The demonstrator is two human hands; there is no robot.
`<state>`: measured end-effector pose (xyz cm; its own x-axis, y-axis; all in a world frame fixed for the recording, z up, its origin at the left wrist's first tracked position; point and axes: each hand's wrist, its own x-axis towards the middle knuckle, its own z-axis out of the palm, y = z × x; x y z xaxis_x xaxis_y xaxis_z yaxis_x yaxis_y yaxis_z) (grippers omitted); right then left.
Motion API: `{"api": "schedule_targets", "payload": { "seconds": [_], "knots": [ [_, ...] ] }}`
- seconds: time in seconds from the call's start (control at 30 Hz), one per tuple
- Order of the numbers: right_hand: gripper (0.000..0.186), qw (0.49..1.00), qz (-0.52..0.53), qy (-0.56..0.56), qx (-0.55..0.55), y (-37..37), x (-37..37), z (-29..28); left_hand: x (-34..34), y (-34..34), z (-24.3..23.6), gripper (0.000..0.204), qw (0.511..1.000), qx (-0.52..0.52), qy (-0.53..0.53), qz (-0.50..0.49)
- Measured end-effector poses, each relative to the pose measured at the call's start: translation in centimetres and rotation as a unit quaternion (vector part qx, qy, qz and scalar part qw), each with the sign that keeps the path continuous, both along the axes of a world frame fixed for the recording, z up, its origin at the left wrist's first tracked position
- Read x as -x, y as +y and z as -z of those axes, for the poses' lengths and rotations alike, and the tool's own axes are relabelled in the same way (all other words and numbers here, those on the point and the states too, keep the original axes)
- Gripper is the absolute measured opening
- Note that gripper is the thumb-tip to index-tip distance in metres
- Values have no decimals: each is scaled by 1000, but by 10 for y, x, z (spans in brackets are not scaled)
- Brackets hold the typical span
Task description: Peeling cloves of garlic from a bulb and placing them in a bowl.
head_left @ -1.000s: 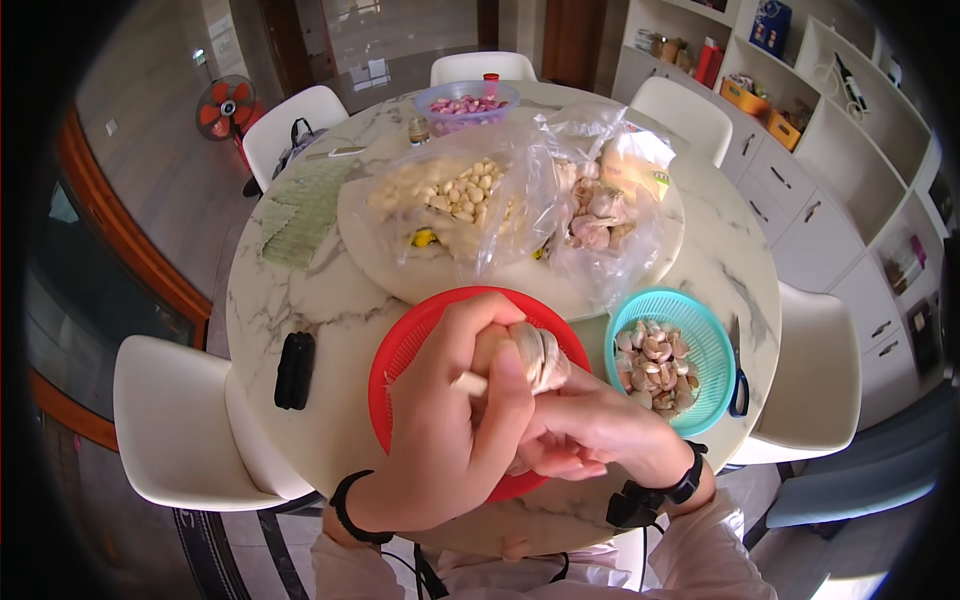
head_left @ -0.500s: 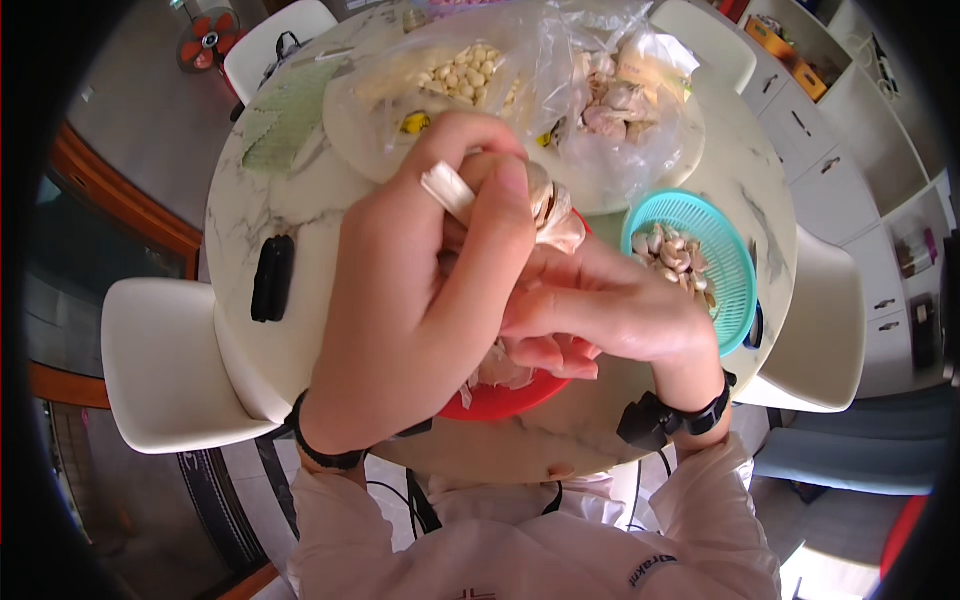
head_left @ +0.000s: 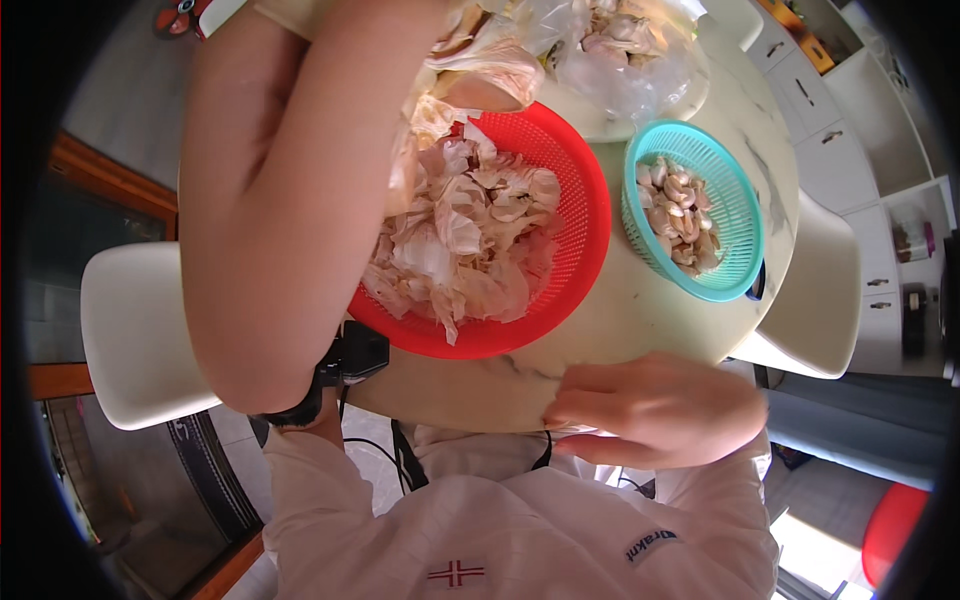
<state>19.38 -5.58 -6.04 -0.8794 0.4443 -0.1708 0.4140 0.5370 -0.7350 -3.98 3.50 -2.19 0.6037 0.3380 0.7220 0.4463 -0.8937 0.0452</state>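
Note:
My left hand [head_left: 300, 190] is raised very close to the view and looms large at the upper left. It is closed on a garlic bulb [head_left: 485, 70] with papery, partly loosened skin; its fingertips are out of sight. Beneath it stands a red plastic basket [head_left: 580, 270] heaped with dry garlic skins [head_left: 470, 230]. My right hand [head_left: 665, 410] is low, over the table's near edge, slightly blurred. Its fingers point left, a little apart, with nothing seen in them. To the right, a turquoise basket [head_left: 738, 200] holds several unpeeled garlic cloves [head_left: 682, 210].
A clear plastic bag [head_left: 625, 80] with garlic bulbs lies at the far side of the round marble-patterned table [head_left: 640, 330]. White chairs stand at the left [head_left: 130, 340] and right [head_left: 825, 290]. White cabinets [head_left: 840, 150] line the right side.
My hands have parted. The left, with the garlic bulb, has come up and left, nearer the view; the right has let go and dropped toward the near edge. The red basket is now uncovered.

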Motion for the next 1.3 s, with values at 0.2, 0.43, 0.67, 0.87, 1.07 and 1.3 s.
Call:
{"api": "schedule_targets", "payload": {
  "seconds": [0.2, 0.43, 0.67, 0.87, 1.07, 1.3],
  "knots": [
    [17, 974, 150, 51, -159, -49, -2, 80, -10, -12, -2, 23, 940, 255, -226, -17],
    [23, 966, 92, -7, -241, -51, -16, 88, -10, -15, -5, 23, 950, 203, -223, -73],
    [18, 722, 530, 25, -444, -17, -42, 32, -8, -22, -4, 25, 992, -74, 37, -90],
    [28, 998, 45, -37, -12, -103, 8, 96, 0, -19, -9, 25, 995, -63, 56, -58],
    [35, 971, 230, -3, 61, -118, 15, 233, -27, -30, -12, 25, 890, 331, -279, -141],
    [24, 970, 224, -2, -89, -123, 19, 244, -34, -38, -12, 21, 920, 294, -236, -106]
  ]
}}
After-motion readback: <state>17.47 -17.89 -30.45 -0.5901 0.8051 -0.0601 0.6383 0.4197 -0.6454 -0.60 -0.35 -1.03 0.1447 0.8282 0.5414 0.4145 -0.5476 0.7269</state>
